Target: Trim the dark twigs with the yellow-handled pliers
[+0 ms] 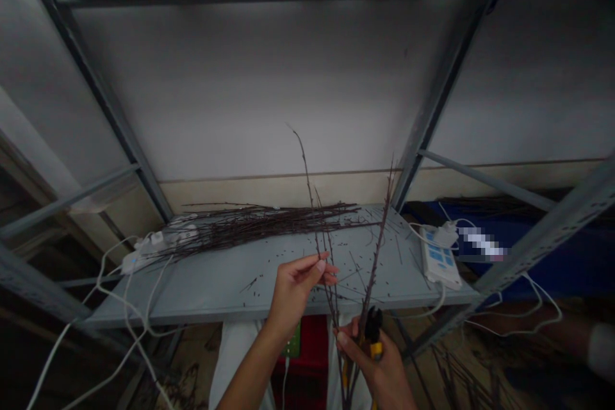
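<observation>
My left hand (298,278) pinches a long, thin, dark twig (307,173) between thumb and fingertips, above the front of a grey metal shelf (202,291). The twig points up, its tip bent to the left. Lower and to the right, my right hand (377,365) is closed around the lower ends of several twigs (377,256). Cutters (373,323) with dark jaws and yellow handles are also in this hand, jaws upward. The fingers partly hide their handles. A large bundle of similar twigs (269,224) lies along the back of the shelf.
Bits of twig and dark buds are scattered over the shelf. A white power strip (439,256) lies at its right end. White cables (127,295) hang at the left. Metal posts (446,90) frame the sides. A co-worker's sleeve (603,347) shows at the far right.
</observation>
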Tool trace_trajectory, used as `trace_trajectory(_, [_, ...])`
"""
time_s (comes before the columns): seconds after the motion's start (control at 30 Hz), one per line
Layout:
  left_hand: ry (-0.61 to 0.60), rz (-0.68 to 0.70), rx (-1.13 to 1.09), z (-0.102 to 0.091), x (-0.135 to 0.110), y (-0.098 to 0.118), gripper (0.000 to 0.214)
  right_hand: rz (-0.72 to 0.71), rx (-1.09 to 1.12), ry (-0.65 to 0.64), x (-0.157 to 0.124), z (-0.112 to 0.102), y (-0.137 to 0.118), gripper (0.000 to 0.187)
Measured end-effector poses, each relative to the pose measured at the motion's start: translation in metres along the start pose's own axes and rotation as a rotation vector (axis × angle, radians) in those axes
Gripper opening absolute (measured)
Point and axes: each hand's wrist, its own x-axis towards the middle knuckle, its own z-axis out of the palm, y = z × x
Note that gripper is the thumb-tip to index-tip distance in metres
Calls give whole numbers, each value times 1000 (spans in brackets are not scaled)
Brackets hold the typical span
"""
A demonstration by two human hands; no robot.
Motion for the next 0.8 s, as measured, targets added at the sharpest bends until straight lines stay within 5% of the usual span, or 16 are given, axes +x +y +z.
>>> trace_trajectory(0.8, [54,93,-20,11,16,2,39,29,84,-17,6,-8,18,48])
